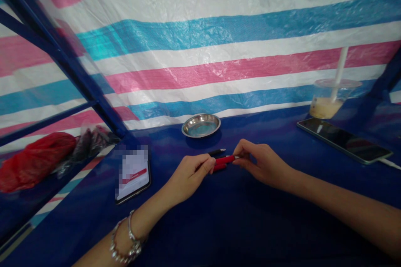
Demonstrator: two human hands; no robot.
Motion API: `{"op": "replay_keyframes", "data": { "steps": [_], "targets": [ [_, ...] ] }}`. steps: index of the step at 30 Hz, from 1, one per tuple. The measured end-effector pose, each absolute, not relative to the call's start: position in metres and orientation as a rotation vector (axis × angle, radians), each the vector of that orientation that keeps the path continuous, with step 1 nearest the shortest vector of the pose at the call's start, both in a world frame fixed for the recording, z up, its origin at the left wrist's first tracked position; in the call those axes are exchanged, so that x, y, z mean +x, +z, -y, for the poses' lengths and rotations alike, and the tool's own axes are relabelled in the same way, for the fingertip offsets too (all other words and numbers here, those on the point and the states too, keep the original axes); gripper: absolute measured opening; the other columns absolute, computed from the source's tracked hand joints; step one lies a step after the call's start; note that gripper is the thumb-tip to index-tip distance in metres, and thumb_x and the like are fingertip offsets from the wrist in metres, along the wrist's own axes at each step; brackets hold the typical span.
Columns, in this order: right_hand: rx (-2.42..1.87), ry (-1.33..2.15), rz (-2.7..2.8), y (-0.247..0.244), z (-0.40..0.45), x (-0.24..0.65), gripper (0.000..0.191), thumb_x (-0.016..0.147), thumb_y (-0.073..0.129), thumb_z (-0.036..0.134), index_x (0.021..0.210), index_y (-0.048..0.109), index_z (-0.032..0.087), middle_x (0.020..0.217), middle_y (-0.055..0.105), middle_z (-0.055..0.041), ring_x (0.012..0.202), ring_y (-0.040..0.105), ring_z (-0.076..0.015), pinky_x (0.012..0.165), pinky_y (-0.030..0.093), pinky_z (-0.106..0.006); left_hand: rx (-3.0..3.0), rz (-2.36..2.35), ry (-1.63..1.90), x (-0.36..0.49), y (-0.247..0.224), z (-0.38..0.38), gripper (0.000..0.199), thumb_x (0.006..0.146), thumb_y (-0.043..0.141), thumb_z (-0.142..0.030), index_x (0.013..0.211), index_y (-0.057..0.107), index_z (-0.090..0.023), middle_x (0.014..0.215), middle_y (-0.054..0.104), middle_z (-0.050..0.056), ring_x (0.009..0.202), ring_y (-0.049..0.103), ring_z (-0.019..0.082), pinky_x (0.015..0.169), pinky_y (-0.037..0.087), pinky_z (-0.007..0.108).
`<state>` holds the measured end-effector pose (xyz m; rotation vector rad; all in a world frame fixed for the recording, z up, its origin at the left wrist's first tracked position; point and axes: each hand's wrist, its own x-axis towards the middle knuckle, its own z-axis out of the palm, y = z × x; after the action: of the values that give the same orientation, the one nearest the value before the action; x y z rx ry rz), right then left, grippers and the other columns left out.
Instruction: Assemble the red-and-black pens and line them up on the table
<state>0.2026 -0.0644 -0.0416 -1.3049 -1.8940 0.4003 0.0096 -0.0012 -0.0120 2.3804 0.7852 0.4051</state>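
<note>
My left hand (191,175) is closed around a red pen (224,160), thumb lying along its barrel. At the pen's right end, the fingertips of my right hand (260,160) are pinched together on its pale tip; exactly what they grip there is partly hidden. Just beyond the pen lies a black pen (215,152) with a silvery point, on the blue table (244,217). Another red piece (220,167), maybe a second pen, shows just below the held one, partly covered by my left fingers.
A shallow metal dish (201,126) sits behind my hands. To the left lies a lit phone (133,177); to the right, a dark phone (343,139) with a white cable. A plastic cup (326,106) with a straw stands behind it. Striped sheeting (219,41) hangs at the back.
</note>
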Motion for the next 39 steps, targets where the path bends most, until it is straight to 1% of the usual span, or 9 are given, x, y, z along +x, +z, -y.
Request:
{"op": "replay_keyframes", "data": {
  "steps": [2, 6, 10, 17, 20, 23, 27, 34, 39],
  "targets": [
    [-1.273, 0.427, 1.832, -0.041, 0.065, 0.202, 0.010, 0.074, 0.053, 0.019, 0.080, 0.047, 0.015, 0.065, 0.053, 0.0025, 0.055, 0.047, -0.0067, 0.051, 0.032, -0.019, 2.378, -0.793, 0.417, 0.010, -0.012, 0.001, 0.037, 0.085, 0.032, -0.037, 0.063, 0.048, -0.012, 0.053, 0.036, -0.005, 0.050, 0.034, 0.005, 0.049, 0.023, 0.019],
    [-1.174, 0.673, 1.687, -0.040, 0.064, 0.199, 0.022, 0.071, 0.058, 0.026, 0.083, 0.044, 0.015, 0.064, 0.055, 0.0020, 0.051, 0.045, -0.0063, 0.047, 0.033, -0.018, 2.372, -0.800, 0.429, 0.011, -0.012, 0.002, 0.035, 0.084, 0.034, -0.036, 0.063, 0.049, -0.012, 0.052, 0.037, -0.005, 0.050, 0.034, 0.005, 0.049, 0.023, 0.019],
    [-1.128, 0.843, 1.604, -0.039, 0.065, 0.197, 0.014, 0.075, 0.052, 0.026, 0.078, 0.044, 0.015, 0.062, 0.056, 0.0006, 0.051, 0.048, -0.0063, 0.046, 0.035, -0.017, 2.365, -0.792, 0.407, 0.011, -0.013, 0.002, 0.035, 0.084, 0.033, -0.036, 0.064, 0.049, -0.012, 0.053, 0.037, -0.005, 0.050, 0.034, 0.005, 0.049, 0.024, 0.019],
    [-1.211, 0.661, 1.644, -0.034, 0.060, 0.211, 0.012, 0.071, 0.054, 0.025, 0.074, 0.050, 0.014, 0.063, 0.054, 0.0002, 0.055, 0.049, -0.0080, 0.049, 0.037, -0.019, 2.250, -0.775, 0.394, 0.008, -0.012, -0.001, 0.043, 0.085, 0.026, -0.042, 0.060, 0.044, -0.012, 0.048, 0.031, -0.005, 0.044, 0.028, 0.005, 0.044, 0.021, 0.018],
    [-1.409, 0.532, 1.796, -0.031, 0.054, 0.229, 0.005, 0.070, 0.053, 0.018, 0.074, 0.055, 0.015, 0.061, 0.054, 0.0008, 0.055, 0.049, -0.0085, 0.051, 0.036, -0.019, 2.458, -0.801, 0.327, 0.007, -0.008, 0.001, 0.041, 0.086, 0.029, -0.039, 0.060, 0.047, -0.012, 0.050, 0.036, -0.004, 0.046, 0.033, 0.005, 0.046, 0.022, 0.019],
    [-1.648, 0.458, 1.971, -0.031, 0.049, 0.246, 0.011, 0.068, 0.047, 0.011, 0.069, 0.056, 0.015, 0.060, 0.056, 0.0003, 0.055, 0.051, -0.0095, 0.051, 0.036, -0.020, 2.720, -0.729, 0.204, 0.006, -0.008, 0.004, 0.034, 0.085, 0.033, -0.032, 0.063, 0.049, -0.013, 0.057, 0.045, -0.002, 0.051, 0.038, 0.007, 0.051, 0.025, 0.020],
    [-1.895, 0.378, 2.058, -0.036, 0.046, 0.260, 0.011, 0.066, 0.046, 0.010, 0.064, 0.055, 0.015, 0.059, 0.056, -0.0013, 0.053, 0.050, -0.0103, 0.048, 0.033, -0.020, 2.869, -0.689, 0.068, 0.004, -0.011, 0.004, 0.027, 0.082, 0.038, -0.029, 0.064, 0.050, -0.014, 0.060, 0.048, 0.000, 0.052, 0.040, 0.008, 0.052, 0.026, 0.022],
    [-1.958, 0.272, 2.111, -0.053, 0.041, 0.269, 0.006, 0.065, 0.051, 0.011, 0.067, 0.055, 0.016, 0.061, 0.056, -0.0017, 0.054, 0.049, -0.0103, 0.047, 0.031, -0.020, 2.930, -0.730, -0.011, 0.002, -0.008, 0.004, 0.019, 0.074, 0.051, -0.033, 0.066, 0.051, -0.016, 0.061, 0.049, -0.002, 0.052, 0.040, 0.009, 0.049, 0.022, 0.024],
    [-2.000, 0.277, 2.138, -0.052, 0.043, 0.269, 0.009, 0.068, 0.052, 0.015, 0.077, 0.053, 0.016, 0.066, 0.056, -0.0024, 0.057, 0.050, -0.0115, 0.048, 0.031, -0.020, 2.899, -0.700, -0.048, 0.002, -0.007, 0.005, 0.013, 0.074, 0.051, -0.029, 0.069, 0.051, -0.017, 0.060, 0.048, -0.003, 0.053, 0.040, 0.009, 0.050, 0.023, 0.023]
  ]
}}
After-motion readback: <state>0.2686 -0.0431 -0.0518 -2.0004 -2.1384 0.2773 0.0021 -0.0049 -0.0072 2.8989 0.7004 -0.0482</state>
